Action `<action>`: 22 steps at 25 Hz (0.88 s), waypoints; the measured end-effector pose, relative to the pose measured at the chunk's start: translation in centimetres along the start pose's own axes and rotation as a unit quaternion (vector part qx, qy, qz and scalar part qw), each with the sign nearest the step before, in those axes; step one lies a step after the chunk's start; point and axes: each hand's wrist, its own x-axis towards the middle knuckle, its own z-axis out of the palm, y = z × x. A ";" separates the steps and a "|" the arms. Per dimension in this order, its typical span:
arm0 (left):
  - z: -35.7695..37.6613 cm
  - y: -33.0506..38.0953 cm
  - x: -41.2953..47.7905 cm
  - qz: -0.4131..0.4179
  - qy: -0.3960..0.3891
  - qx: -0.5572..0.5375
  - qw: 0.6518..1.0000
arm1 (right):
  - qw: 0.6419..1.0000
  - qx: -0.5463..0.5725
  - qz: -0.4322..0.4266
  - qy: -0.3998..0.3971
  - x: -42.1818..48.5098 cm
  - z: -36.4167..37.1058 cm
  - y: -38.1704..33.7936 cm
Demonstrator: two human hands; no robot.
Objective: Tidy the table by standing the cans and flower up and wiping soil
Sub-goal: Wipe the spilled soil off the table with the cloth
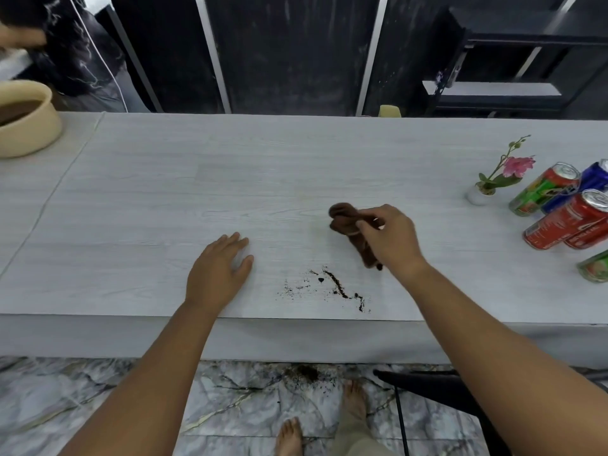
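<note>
My right hand (pixel 390 236) grips a bunched brown cloth (pixel 345 217) just above the pale table (pixel 197 192). Dark soil (pixel 335 286) lies scattered near the front edge, below the cloth. My left hand (pixel 218 271) rests flat and open on the table, left of the soil. At the far right a small white pot with a pink flower (pixel 500 179) stands upright. Beside it stand several cans: a green and red one (pixel 543 194), a blue one (pixel 592 181), a red one (pixel 569 222), and another green one (pixel 595 266) at the frame's edge.
A beige bowl holding brown soil (pixel 26 120) sits at the table's far left. Soil is spilled on the marble floor (pixel 304 373) under the front edge, near my bare feet. A black chair (pixel 437 390) stands at the lower right. Another person (pixel 49 37) is at the far left.
</note>
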 end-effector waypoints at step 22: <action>0.6 -0.7 -1.2 0.035 0.042 0.003 0.999 | 0.990 -0.054 0.130 0.029 -13.6 -1.1 2.8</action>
